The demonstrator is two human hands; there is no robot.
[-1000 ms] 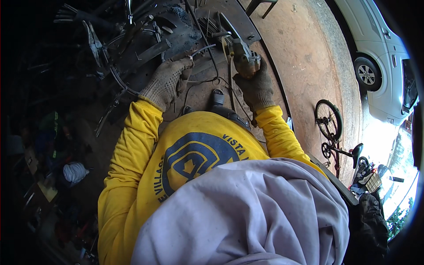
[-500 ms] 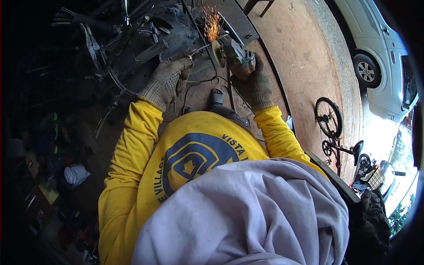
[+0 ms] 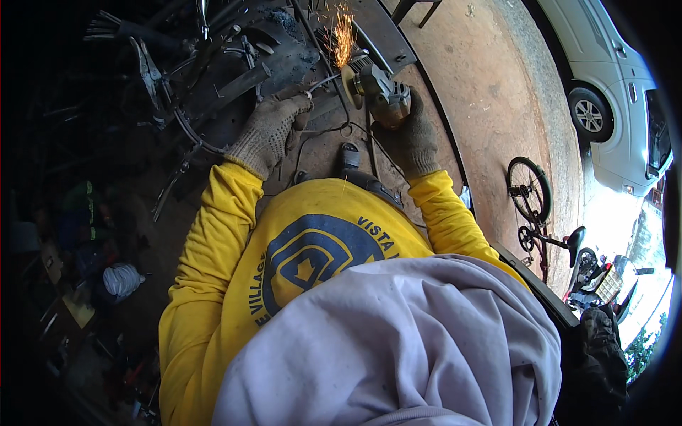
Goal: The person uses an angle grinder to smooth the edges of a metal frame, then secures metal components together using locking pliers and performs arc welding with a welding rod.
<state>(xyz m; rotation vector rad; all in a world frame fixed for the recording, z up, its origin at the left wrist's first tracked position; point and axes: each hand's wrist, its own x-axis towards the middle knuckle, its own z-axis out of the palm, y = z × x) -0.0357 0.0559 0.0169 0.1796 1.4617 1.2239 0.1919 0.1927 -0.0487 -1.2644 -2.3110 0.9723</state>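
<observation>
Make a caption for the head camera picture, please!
Orange sparks fly: grinder in right grip, thin rod in left grip.

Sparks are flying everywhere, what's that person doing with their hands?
A person in a yellow shirt and gloves is grinding metal. The right hand grips a grinder, and the left hand holds a thin rod. The rod's far end is at the grinder's disc, and orange sparks shoot up from there, mostly away from the person. Off to the right are a bike and a white van.
</observation>
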